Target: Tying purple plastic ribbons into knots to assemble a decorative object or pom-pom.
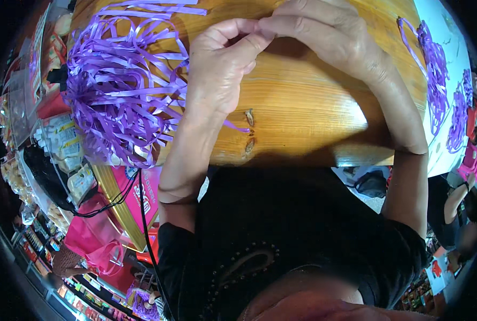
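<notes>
Right hand (337, 40) arches over to left hand (218, 67), top centre above table (297, 112); fingertips pinched, can't tell on what. Purple ribbon pile (118, 88) upper left.

The ribbon pile (123, 88) at ten o'clock is purple, as is the ribbon bundle (436, 80) at two o'clock. The tabletop (303, 123) is honey-brown, streaked with darker wood grain; the bag (86, 235) at eight o'clock is hot pink, and the shirt (286, 206) at six o'clock is black, patterned with pale dots.
</notes>
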`<state>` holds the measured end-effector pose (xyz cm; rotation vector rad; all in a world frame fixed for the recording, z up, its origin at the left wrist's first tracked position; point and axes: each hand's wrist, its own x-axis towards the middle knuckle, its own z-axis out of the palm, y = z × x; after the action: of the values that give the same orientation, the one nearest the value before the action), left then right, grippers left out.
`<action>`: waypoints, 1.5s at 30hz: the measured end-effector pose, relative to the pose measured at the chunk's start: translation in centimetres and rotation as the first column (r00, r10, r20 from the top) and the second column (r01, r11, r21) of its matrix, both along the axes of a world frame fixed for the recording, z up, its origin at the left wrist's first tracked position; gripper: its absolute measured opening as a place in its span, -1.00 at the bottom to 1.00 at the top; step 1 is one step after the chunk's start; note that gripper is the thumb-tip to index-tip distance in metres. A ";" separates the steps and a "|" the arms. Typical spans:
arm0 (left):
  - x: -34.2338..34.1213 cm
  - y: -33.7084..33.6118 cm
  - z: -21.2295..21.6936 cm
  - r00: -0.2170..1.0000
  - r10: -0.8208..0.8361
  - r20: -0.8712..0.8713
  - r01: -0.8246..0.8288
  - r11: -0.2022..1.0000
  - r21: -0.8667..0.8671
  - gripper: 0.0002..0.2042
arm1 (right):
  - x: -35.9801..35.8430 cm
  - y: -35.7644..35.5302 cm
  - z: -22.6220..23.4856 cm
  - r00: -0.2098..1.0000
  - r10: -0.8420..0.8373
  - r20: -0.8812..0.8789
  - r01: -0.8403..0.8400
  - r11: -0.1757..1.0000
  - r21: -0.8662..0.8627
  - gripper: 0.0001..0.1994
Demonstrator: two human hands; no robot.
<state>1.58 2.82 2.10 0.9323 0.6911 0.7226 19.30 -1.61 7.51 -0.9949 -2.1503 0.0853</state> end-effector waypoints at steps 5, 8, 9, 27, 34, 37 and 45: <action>0.1 0.0 -0.1 0.998 -0.060 -0.021 0.060 0.998 0.006 -0.89 | 1.2 0.4 0.0 0.998 -0.005 0.070 0.000 0.997 0.073 -0.84; 0.3 0.0 -0.2 1.000 -0.026 0.016 0.026 1.000 0.007 -0.88 | 1.2 0.4 -0.5 0.996 -0.071 0.050 0.066 0.994 0.090 -0.84; 0.4 0.0 -0.1 1.000 0.005 0.025 -0.005 1.000 0.014 -0.88 | 1.1 0.3 -0.6 0.996 -0.073 0.051 0.068 0.993 0.091 -0.84; 0.6 -1.1 0.4 0.982 0.160 0.096 -0.173 0.974 0.147 -0.90 | -1.1 -0.7 -1.8 0.720 -0.415 -0.556 -0.118 0.717 -0.687 -0.96; 0.1 -0.6 0.1 0.957 0.056 0.283 -0.028 0.995 -0.100 -0.88 | -0.9 -0.1 -3.0 0.291 -0.572 -0.767 -0.609 0.508 -0.610 -0.96; -0.1 -0.3 -0.6 0.901 0.012 0.433 0.046 0.991 -0.124 -0.87 | -1.2 -0.4 -2.7 0.276 -0.564 -0.778 -0.606 0.527 -0.596 -0.95; 0.0 -1.3 0.6 0.968 0.160 0.194 -0.164 0.986 0.003 -0.89 | -2.3 -1.3 -1.0 0.695 -0.440 -0.569 -0.077 0.742 -0.666 -0.95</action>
<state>1.60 1.56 2.71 0.8164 0.5936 0.9530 16.96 -2.92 6.53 -1.2967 -1.2627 1.0204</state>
